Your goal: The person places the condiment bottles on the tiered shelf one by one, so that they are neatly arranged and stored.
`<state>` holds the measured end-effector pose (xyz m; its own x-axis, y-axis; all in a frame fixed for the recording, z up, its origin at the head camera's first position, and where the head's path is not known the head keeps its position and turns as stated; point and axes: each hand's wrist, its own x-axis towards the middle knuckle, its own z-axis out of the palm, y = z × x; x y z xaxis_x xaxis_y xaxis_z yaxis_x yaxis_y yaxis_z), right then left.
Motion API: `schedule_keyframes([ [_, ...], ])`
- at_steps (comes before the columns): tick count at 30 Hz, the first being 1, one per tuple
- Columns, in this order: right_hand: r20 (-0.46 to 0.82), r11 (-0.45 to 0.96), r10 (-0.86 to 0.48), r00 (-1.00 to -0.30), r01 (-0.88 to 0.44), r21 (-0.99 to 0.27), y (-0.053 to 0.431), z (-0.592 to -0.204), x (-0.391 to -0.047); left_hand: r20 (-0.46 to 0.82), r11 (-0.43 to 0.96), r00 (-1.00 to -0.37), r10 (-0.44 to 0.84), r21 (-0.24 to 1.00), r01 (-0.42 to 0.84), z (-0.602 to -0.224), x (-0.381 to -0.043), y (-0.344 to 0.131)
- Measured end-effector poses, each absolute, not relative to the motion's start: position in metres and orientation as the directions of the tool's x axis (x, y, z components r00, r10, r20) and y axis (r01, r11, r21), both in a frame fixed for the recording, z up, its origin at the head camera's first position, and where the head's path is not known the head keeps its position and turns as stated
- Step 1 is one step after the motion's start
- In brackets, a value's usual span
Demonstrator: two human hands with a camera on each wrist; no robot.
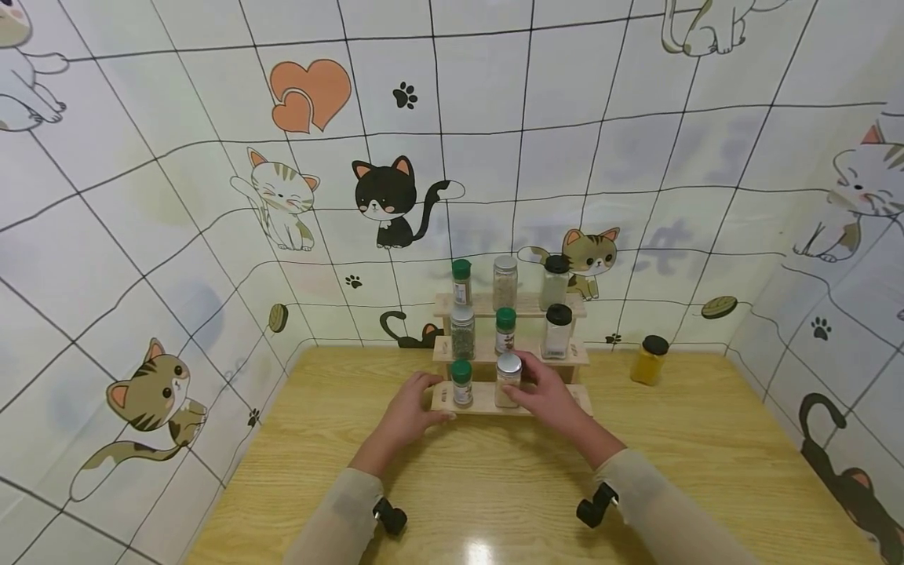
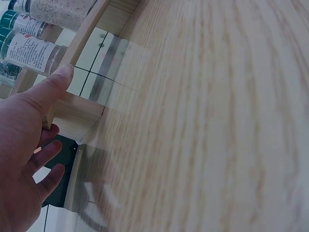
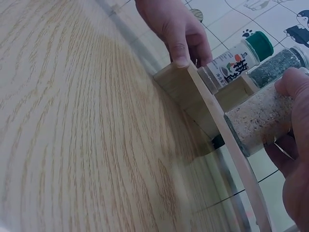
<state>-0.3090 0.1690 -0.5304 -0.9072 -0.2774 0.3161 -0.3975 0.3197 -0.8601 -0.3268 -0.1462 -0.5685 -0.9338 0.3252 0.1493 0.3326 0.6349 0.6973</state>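
A three-tier wooden spice rack (image 1: 482,399) stands at the back of the table with several jars on it. My left hand (image 1: 410,410) pinches the left end of its bottom shelf, the thumb on the front edge in the left wrist view. Beside it on that shelf is a green-capped spice bottle (image 1: 462,384). My right hand (image 1: 554,399) grips a silver-lidded spice jar (image 1: 508,384) with pale, grainy contents, upright on the bottom shelf. In the right wrist view this jar (image 3: 260,118) has its base against the shelf board.
A black-lidded jar of yellow contents (image 1: 648,361) stands on the table right of the rack. On the middle shelf are a silver-lidded jar (image 1: 462,333), a green-capped bottle (image 1: 504,329) and a black-lidded jar (image 1: 557,333). The cat-patterned wall covering (image 1: 480,173) rises close behind.
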Motion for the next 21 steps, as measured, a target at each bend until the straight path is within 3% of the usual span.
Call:
schedule_keyframes([
  [12, 0.347, 0.355, -0.236, -0.908, -0.413, -0.839, 0.176, -0.528, -0.302, 0.148, 0.63, -0.934, 0.324, 0.703, 0.33, -0.567, -0.325, -0.145],
  [21, 0.303, 0.404, -0.187, -0.934, -0.355, -0.843, 0.203, -0.525, -0.29, 0.153, 0.636, -0.933, 0.326, 0.695, 0.336, -0.568, -0.327, -0.146],
])
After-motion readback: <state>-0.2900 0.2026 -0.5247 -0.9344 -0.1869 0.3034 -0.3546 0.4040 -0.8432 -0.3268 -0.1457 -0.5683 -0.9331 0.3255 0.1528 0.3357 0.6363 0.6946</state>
